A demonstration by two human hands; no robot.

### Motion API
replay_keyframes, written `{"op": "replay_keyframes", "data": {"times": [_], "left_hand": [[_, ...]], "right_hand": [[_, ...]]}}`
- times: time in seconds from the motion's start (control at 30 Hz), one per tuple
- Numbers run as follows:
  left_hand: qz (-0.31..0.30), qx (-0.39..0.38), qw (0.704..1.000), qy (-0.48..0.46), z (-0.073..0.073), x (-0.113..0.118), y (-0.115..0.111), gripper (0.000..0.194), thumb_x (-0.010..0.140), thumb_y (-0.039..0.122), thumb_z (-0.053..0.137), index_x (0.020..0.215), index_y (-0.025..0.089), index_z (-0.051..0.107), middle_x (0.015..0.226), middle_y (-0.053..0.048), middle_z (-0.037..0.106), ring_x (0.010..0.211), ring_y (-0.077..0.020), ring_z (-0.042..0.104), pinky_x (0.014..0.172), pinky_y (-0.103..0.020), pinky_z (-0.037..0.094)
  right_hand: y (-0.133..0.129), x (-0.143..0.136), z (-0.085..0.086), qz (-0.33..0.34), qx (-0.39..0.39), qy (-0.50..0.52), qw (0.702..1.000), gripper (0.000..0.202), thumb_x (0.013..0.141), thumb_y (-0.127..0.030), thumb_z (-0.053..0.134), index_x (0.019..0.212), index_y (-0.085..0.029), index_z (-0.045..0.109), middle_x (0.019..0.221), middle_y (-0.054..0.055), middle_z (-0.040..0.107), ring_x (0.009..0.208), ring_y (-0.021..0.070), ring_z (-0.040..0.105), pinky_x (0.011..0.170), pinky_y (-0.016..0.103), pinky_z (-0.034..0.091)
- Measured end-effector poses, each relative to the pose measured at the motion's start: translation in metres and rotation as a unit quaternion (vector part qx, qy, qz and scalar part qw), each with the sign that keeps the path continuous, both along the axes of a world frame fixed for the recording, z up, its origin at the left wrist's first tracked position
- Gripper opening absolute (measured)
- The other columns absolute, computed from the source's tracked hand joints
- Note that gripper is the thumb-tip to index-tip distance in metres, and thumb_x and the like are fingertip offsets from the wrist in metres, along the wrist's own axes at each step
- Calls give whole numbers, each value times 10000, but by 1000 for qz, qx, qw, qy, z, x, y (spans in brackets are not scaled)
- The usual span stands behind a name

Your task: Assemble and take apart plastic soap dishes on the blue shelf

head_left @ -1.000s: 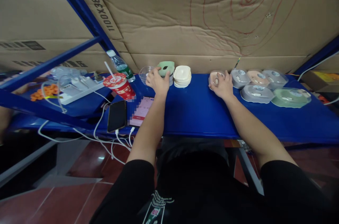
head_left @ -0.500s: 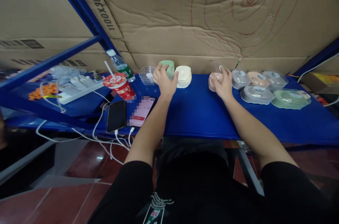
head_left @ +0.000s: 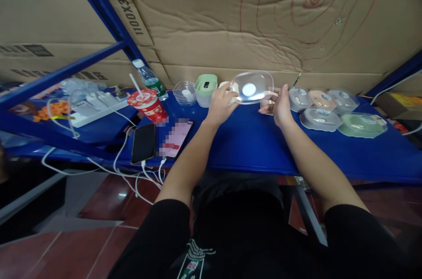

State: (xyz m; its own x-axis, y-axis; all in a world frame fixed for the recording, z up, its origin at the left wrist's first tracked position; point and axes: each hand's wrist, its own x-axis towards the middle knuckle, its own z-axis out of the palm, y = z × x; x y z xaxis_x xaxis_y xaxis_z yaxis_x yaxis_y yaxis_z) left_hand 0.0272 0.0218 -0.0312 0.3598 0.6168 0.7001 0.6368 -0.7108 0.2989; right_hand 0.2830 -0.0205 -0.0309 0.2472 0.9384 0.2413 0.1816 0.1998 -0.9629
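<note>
My left hand [head_left: 224,102] is closed on the left edge of a clear plastic lid [head_left: 263,82] with a round white sticker, held tilted above the table. At the lid's right edge, my right hand [head_left: 281,106] has its thumb and fingers apart; I cannot tell whether it touches the lid. A small pinkish container behind the right fingers is mostly hidden. Left of my left hand stands a green container [head_left: 203,99] with a dark slot in its top. The cream stack [head_left: 224,83] is largely covered by the left hand and lid.
Clear tubs [head_left: 183,94] stand at the back left, near a water bottle [head_left: 152,82] and a red cup [head_left: 150,107] with a straw. Two phones [head_left: 143,143] with cables lie in front. Several lidded boxes [head_left: 321,118] sit at right. Cardboard [head_left: 198,15] backs the blue table [head_left: 250,147].
My left hand has left the green container and moved right, now holding the clear lid. My right hand has opened from the small pinkish container and its raised clear piece.
</note>
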Motion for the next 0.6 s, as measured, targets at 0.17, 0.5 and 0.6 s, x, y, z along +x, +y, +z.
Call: {"op": "replay_keyframes", "data": {"times": [0.17, 0.5, 0.6], "left_hand": [[291, -18, 942, -168, 21, -39, 2, 174, 1031, 306, 661, 1176, 215, 691, 1684, -154, 470, 1603, -321, 431, 1296, -521, 385], [457, -153, 826, -291, 2, -75, 28, 462, 998, 256, 689, 1449, 242, 589, 1749, -184, 404, 1627, -358, 397, 1319, -635, 297], [434, -192, 826, -304, -3, -74, 34, 663, 981, 264, 705, 1600, 243, 468, 1776, -210, 363, 1646, -392, 364, 1319, -672, 275]], "right_hand": [[1, 14, -5, -118, 74, -288, 947, 815, 910, -805, 586, 1451, -195, 590, 1352, 201, 730, 1208, 378, 710, 1065, 588, 562], [2, 12, -20, -53, -118, -512, 849, 752, 940, -654, 638, 1523, -181, 604, 1707, 237, 442, 1560, 490, 373, 1232, 754, 281], [2, 11, -19, -45, -118, -513, 849, 747, 946, -662, 630, 1528, -195, 603, 1711, 230, 439, 1579, 485, 356, 1239, 759, 278]]}}
